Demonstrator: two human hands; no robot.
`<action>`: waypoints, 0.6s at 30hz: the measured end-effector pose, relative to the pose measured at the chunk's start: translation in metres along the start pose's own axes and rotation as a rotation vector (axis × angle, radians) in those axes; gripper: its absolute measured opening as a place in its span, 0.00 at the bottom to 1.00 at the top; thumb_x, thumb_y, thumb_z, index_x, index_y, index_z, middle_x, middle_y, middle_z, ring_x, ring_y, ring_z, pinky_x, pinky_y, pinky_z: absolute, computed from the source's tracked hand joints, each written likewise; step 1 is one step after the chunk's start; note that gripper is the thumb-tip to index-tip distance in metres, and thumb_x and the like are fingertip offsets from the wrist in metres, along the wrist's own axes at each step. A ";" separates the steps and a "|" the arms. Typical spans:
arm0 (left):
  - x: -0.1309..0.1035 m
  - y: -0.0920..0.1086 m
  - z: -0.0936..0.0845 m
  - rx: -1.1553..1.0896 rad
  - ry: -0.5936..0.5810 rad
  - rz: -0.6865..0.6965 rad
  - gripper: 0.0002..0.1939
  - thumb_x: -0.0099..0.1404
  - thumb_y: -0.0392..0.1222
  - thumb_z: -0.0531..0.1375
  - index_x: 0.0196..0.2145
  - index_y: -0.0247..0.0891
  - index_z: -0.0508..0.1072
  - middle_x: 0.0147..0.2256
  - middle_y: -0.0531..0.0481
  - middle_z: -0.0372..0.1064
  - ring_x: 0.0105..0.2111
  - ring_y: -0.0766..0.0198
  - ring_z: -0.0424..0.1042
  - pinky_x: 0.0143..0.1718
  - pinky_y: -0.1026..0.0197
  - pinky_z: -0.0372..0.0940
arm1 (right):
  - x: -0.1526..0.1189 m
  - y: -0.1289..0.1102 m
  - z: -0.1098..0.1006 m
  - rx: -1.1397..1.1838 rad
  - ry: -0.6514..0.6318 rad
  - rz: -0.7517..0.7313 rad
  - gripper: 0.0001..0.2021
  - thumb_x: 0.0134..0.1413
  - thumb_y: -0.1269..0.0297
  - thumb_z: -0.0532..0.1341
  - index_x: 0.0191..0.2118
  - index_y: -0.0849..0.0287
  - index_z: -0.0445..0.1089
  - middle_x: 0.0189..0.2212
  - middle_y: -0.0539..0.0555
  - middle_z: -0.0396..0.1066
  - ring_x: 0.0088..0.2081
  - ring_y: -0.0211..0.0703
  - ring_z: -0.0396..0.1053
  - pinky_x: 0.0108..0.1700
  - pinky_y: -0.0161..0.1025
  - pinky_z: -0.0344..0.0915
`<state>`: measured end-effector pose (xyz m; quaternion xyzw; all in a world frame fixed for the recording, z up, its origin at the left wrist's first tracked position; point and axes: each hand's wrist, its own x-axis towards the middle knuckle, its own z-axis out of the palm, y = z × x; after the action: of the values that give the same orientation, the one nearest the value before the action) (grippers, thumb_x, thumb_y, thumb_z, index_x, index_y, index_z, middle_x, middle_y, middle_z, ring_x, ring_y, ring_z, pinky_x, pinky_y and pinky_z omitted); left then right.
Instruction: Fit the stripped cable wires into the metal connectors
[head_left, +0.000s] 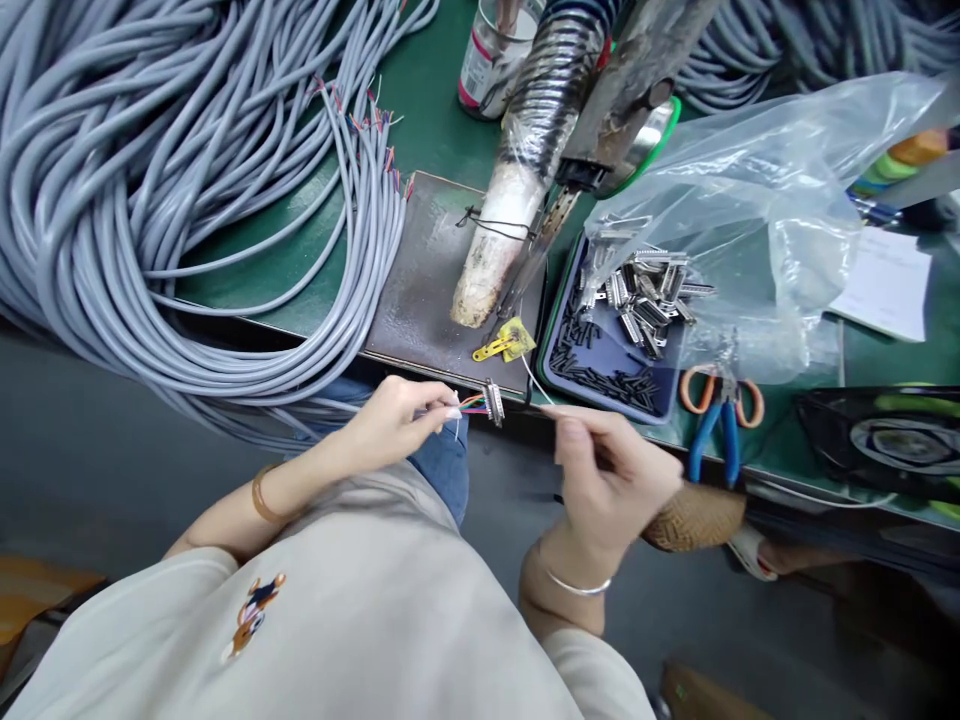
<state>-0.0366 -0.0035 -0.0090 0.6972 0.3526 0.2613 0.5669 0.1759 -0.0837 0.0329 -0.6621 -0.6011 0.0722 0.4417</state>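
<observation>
My left hand [397, 422] pinches a grey cable near its end, where thin coloured wires [472, 404] run to a metal connector [493, 402] at the table's front edge. To the right, my right hand [611, 470] is closed, with thumb and forefinger on a thin white strand [536, 381]. That strand leads up toward a yellow clip [492, 348] with a yellow piece beside it on the brown board [427, 260]. A soldering iron [551, 225] points down over the board, next to a fume hose [499, 230] with a white wrapped end.
Bundles of grey cables [97, 200] cover the left. A blue tray [551, 365] holds connectors and black tubes, partly under a plastic bag [795, 220]. Pliers [718, 420], a fan [892, 440] and paper [885, 285] lie at the right. A jar [480, 70] stands at the back.
</observation>
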 end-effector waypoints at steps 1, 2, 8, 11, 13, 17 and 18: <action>0.003 0.001 -0.003 -0.096 -0.033 -0.075 0.09 0.69 0.42 0.62 0.34 0.34 0.77 0.22 0.51 0.74 0.22 0.68 0.69 0.27 0.66 0.62 | -0.005 0.001 0.005 0.006 -0.045 0.011 0.08 0.65 0.61 0.64 0.36 0.52 0.81 0.20 0.46 0.73 0.16 0.34 0.61 0.20 0.36 0.55; 0.005 0.001 -0.006 -0.196 -0.050 -0.127 0.10 0.68 0.44 0.63 0.33 0.34 0.76 0.21 0.52 0.73 0.21 0.69 0.68 0.27 0.67 0.62 | -0.008 0.002 0.010 0.014 -0.080 0.016 0.09 0.66 0.61 0.63 0.36 0.52 0.81 0.21 0.47 0.74 0.16 0.34 0.62 0.20 0.36 0.56; 0.011 0.008 -0.012 -0.414 0.035 -0.215 0.16 0.62 0.49 0.70 0.34 0.33 0.74 0.21 0.54 0.71 0.17 0.75 0.60 0.22 0.70 0.59 | -0.015 -0.001 0.034 0.028 -0.200 0.031 0.08 0.65 0.59 0.65 0.39 0.55 0.80 0.24 0.48 0.77 0.20 0.34 0.67 0.25 0.35 0.62; 0.010 0.010 -0.008 -0.390 0.069 -0.220 0.16 0.61 0.50 0.70 0.34 0.33 0.75 0.21 0.54 0.71 0.18 0.74 0.62 0.22 0.70 0.60 | -0.016 -0.005 0.041 0.011 -0.243 -0.007 0.09 0.63 0.56 0.66 0.40 0.56 0.79 0.23 0.47 0.75 0.22 0.36 0.70 0.29 0.34 0.66; 0.009 0.010 -0.006 -0.367 0.077 -0.219 0.16 0.61 0.49 0.70 0.34 0.32 0.75 0.22 0.53 0.71 0.20 0.72 0.66 0.23 0.70 0.62 | -0.017 -0.007 0.047 -0.034 -0.283 -0.050 0.10 0.63 0.55 0.66 0.39 0.56 0.79 0.22 0.47 0.74 0.24 0.36 0.72 0.31 0.34 0.66; 0.005 0.011 -0.006 -0.312 0.083 -0.193 0.14 0.64 0.48 0.68 0.35 0.32 0.76 0.24 0.51 0.72 0.23 0.69 0.72 0.28 0.68 0.67 | -0.015 -0.008 0.052 -0.078 -0.313 -0.078 0.11 0.69 0.62 0.60 0.35 0.56 0.77 0.25 0.49 0.77 0.25 0.36 0.73 0.32 0.34 0.65; 0.003 0.012 -0.007 -0.289 0.071 -0.171 0.13 0.65 0.47 0.67 0.36 0.32 0.77 0.24 0.51 0.73 0.24 0.68 0.72 0.29 0.67 0.68 | -0.014 -0.008 0.049 -0.054 -0.311 -0.070 0.11 0.69 0.64 0.59 0.35 0.55 0.77 0.26 0.49 0.78 0.25 0.35 0.73 0.32 0.34 0.65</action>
<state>-0.0379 0.0014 0.0046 0.5660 0.3891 0.2848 0.6686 0.1351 -0.0724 0.0027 -0.6333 -0.6867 0.1423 0.3273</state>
